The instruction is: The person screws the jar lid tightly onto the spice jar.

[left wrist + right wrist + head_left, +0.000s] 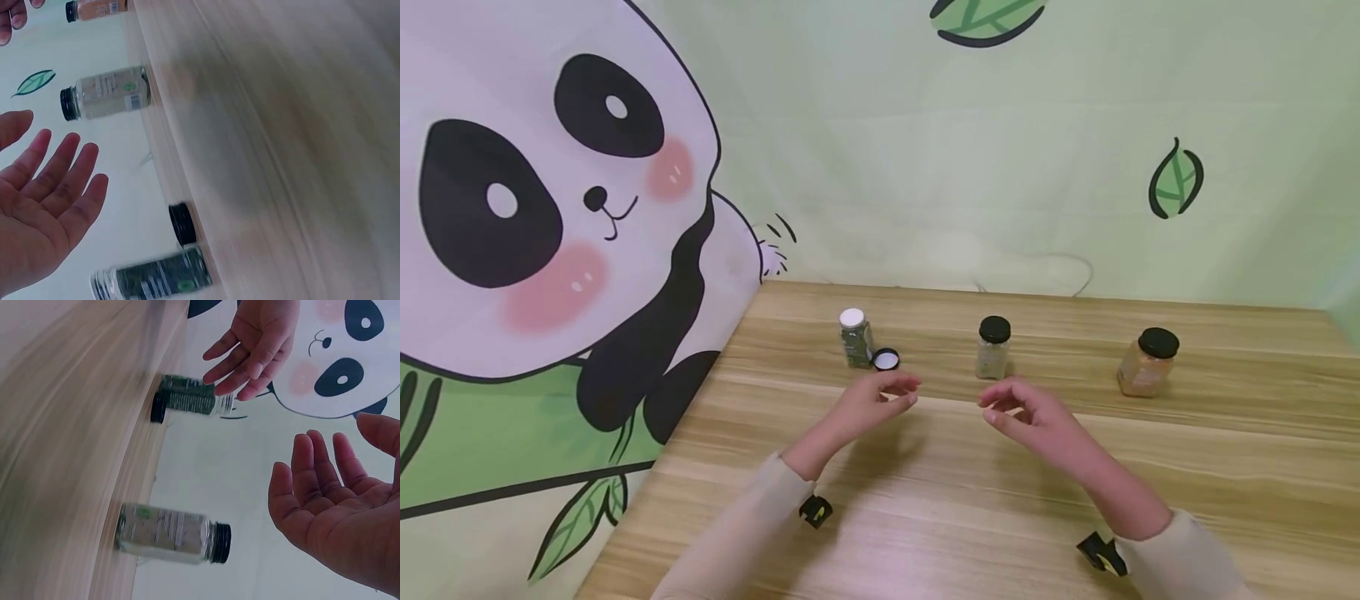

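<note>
My left hand [874, 405] hovers over the table with fingers relaxed and nothing in them. Just beyond it stands a jar of dark green contents [856, 342], its black cap off and its white top showing. That black cap [886, 359] lies beside the jar's base, its white inside facing up. My right hand [1033, 423], also holding nothing, is in the air with loosely bent fingers. Behind its fingertips stands a black-capped jar of pale contents [992, 354]. In the left wrist view the left palm [37, 219] faces the jars; the right wrist view shows the right palm [350, 519] bare.
Farther right stands a jar of orange-pink contents [1144, 371] with a black cap. The wooden table [925, 517] ends at a pale green cloth backdrop [880, 183] with a panda [647, 200] printed at the left.
</note>
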Tool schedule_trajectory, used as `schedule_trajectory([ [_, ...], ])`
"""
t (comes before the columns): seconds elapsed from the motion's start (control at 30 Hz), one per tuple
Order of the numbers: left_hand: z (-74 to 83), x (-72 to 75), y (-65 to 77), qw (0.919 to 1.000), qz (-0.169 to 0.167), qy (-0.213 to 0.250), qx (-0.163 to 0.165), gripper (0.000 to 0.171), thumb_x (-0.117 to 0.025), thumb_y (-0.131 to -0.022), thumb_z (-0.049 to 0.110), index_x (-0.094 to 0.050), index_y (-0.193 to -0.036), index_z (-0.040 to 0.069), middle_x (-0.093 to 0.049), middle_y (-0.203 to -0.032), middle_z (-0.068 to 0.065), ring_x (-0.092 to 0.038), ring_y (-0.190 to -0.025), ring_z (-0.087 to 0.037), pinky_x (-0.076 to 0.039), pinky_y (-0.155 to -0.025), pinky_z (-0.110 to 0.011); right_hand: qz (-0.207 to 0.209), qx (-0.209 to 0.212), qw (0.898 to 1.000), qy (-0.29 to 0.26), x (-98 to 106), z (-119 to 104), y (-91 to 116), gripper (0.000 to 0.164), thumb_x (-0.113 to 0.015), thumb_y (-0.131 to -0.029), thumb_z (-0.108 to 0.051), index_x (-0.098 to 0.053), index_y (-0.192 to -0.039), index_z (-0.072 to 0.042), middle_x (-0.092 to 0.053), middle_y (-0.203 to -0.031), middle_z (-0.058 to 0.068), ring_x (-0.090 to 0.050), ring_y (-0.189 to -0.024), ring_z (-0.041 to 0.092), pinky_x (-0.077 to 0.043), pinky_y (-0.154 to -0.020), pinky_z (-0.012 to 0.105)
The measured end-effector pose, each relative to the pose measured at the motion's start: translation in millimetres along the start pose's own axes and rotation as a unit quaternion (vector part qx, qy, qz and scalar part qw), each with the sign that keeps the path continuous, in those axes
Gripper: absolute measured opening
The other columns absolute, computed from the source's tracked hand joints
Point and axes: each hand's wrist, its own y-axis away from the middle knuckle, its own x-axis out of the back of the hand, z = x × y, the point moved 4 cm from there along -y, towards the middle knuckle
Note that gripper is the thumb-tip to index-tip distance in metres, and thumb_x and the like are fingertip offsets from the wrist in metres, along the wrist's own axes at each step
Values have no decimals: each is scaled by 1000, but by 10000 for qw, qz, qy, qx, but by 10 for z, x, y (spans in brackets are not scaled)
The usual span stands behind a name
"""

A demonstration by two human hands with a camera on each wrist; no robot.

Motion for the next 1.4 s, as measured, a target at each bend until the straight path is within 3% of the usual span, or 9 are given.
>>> schedule_trajectory([
  [0.2, -122, 146, 146, 9998, 142, -99, 120, 35, -63, -101, 16, -65, -131, -2, -72, -128, -21, -69, -118, -35, -58, -94, -42, -344, 48, 9987, -360, -183, -52, -38, 25, -62, -101, -10, -63, -121, 5, -69, -119, 21, -61, -103, 3, -55, -83, 21],
  [0.4, -222, 367, 224, 9985, 460, -54, 309, 36, -64, -100, 13, -64, -131, -5, -71, -128, -23, -68, -119, -38, -58, -98, -47, -709, -14, 9963, -491, -340, -105, -134, 30, -63, -100, -10, -62, -127, 6, -66, -125, 25, -64, -107, 17, -55, -83, 20],
  [0.67, -441, 693, 271, 9945, 885, -98, 552, 40, -65, -99, 9, -59, -135, -8, -68, -131, -27, -68, -118, -41, -57, -101, -49, -731, -262, 9958, -489, -526, -98, -387, 32, -65, -100, -14, -64, -128, 1, -67, -127, 20, -65, -111, 26, -55, -85, 25],
  [0.97, -603, 869, 240, 9913, 928, -172, 913, 45, -61, -102, 16, -55, -141, -6, -66, -134, -27, -65, -124, -43, -55, -104, -50, -561, -647, 9948, -551, -633, -52, -618, 33, -67, -98, -18, -63, -128, -3, -67, -130, 19, -65, -116, 27, -55, -91, 34],
  [1.4, -673, 1040, 67, 9900, 743, 425, 1124, 66, -67, -99, 19, -39, -155, -2, -48, -155, -27, -50, -143, -42, -44, -116, -53, -373, -732, 9957, -429, -654, -12, -957, 36, -68, -97, -14, -61, -130, -2, -65, -131, 19, -63, -118, 32, -57, -90, 35],
])
